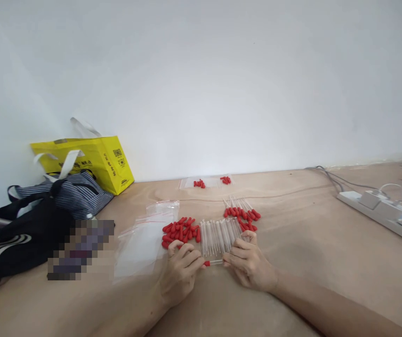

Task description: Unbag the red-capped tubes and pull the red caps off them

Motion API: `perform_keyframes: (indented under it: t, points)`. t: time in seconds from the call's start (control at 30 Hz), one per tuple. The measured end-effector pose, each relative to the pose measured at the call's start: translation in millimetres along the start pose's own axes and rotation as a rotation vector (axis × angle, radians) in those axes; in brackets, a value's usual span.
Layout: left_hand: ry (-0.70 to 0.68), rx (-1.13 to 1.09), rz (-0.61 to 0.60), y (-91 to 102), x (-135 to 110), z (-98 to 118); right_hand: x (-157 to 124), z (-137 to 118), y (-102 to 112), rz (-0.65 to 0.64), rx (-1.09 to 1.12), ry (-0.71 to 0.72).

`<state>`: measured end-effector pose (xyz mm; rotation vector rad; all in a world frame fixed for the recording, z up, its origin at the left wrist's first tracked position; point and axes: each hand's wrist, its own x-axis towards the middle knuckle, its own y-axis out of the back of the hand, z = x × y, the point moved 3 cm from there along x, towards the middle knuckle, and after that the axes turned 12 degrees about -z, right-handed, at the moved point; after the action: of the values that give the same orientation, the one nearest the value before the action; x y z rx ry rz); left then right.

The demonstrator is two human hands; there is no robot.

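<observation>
My left hand [181,269] and my right hand [248,262] meet low over the wooden table [309,243], both pinched on one clear glass dropper tube with a red rubber cap [212,263] held between them. My left fingers are at the red cap end, my right fingers at the glass end. Just beyond the hands lies a row of bare glass tubes [218,234]. A pile of loose red caps [181,230] sits to its left. Finished droppers with red caps [243,213] lie fanned out to the right of it.
Empty clear zip bags [144,238] lie left of the caps. Two filled bags with red caps [209,182] rest near the wall. A yellow bag [97,161], a striped bag [70,194] and black bags stand far left. A white power strip [385,210] with cables lies far right.
</observation>
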<state>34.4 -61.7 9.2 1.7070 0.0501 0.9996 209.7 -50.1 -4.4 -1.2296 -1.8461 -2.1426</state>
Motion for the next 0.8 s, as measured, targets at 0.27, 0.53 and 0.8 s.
perform_keyframes:
  t: [0.27,0.53,0.8]
  points:
    - [0.089,-0.02,0.024,7.0,-2,-9,-7,7,3,0.042,0.004,-0.06]
    - [0.412,-0.059,-0.036,21.3,-10,-69,-15,47,4,0.165,-0.12,-0.486]
    - [0.65,-0.083,-0.115,25.1,-23,-103,-5,55,-7,0.165,-0.246,-0.534]
